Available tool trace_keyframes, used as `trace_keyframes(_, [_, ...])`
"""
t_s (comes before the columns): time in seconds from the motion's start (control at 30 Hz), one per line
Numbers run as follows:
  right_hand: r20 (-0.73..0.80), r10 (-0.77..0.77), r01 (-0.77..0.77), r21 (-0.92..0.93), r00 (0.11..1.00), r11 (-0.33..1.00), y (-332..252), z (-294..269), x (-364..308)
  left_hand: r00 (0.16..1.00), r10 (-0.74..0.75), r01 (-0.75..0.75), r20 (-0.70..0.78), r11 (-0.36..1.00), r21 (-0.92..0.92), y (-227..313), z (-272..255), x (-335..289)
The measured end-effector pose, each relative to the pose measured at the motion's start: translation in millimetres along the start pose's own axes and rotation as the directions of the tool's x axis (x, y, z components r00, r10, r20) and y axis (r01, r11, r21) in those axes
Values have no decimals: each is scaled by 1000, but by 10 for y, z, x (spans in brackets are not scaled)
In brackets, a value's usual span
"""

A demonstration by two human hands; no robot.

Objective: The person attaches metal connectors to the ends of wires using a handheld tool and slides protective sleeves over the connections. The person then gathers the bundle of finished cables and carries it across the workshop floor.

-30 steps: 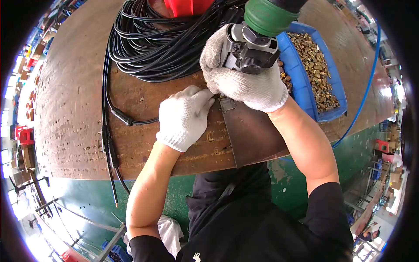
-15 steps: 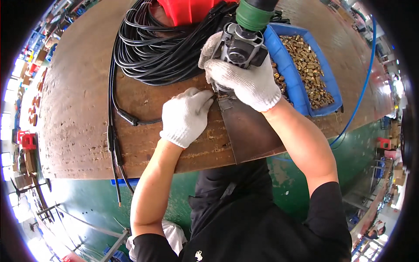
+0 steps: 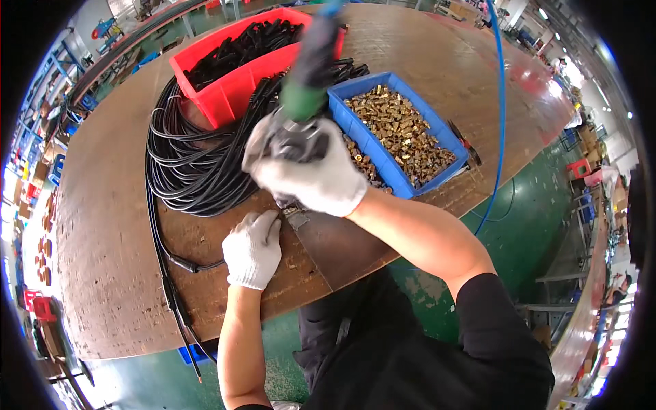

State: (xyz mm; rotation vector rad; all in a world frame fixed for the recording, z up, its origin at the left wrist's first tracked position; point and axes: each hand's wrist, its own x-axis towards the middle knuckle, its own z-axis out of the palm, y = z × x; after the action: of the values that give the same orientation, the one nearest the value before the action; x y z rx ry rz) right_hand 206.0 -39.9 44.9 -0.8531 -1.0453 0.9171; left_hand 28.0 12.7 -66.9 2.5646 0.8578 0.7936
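Note:
My right hand (image 3: 311,174), in a white knitted glove, is wrapped round a power tool (image 3: 301,102). The tool has a grey metal head and a green and black body; its upper part is smeared by motion. Below and to the left, my gloved left hand (image 3: 251,251) rests on the brown table with its fingers closed. A thin black cable (image 3: 210,265) runs into this hand from a thicker moulded joint (image 3: 182,262); the cable's end is hidden by the fingers. Beside the hand, a dark metal plate (image 3: 335,246) lies at the table's near edge under the tool.
A large coil of black cable (image 3: 184,171) lies left of the tool. Behind it stands a red bin (image 3: 225,102) of black parts. Blue bins (image 3: 383,160) of brass fittings sit to the right, with pliers (image 3: 468,147) alongside. A blue hose (image 3: 501,116) hangs at the right.
The view has shifted, bringing the whole red bin and the pliers into sight. The tool in my right hand has tilted left and is now blurred. My left hand stays near the plate.

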Motion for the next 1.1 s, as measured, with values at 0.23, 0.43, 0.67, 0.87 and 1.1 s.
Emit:
trace_keyframes(0.23, [-154,-83,85,2,985,996,-1079,-1296,376,996,-81,83,21,986,-141,261,-354,62])
trace_keyframes(0.43, [-590,237,-526,-381,771,761,-1007,-2099,287,1000,-5,1,-14,962,-275,322,-499,8])
trace_keyframes(0.67, [-612,45,-613,-789,790,32,-527,-2397,-30,996,-67,80,57,966,-247,479,-721,-49])
trace_keyframes(0.87, [-280,-335,-363,-907,899,-214,-515,-1644,-146,994,-84,99,75,970,-220,588,-754,3])
trace_keyframes(1.1, [40,413,-376,-341,910,861,-138,-359,-756,994,-76,91,76,971,-219,679,-685,78])
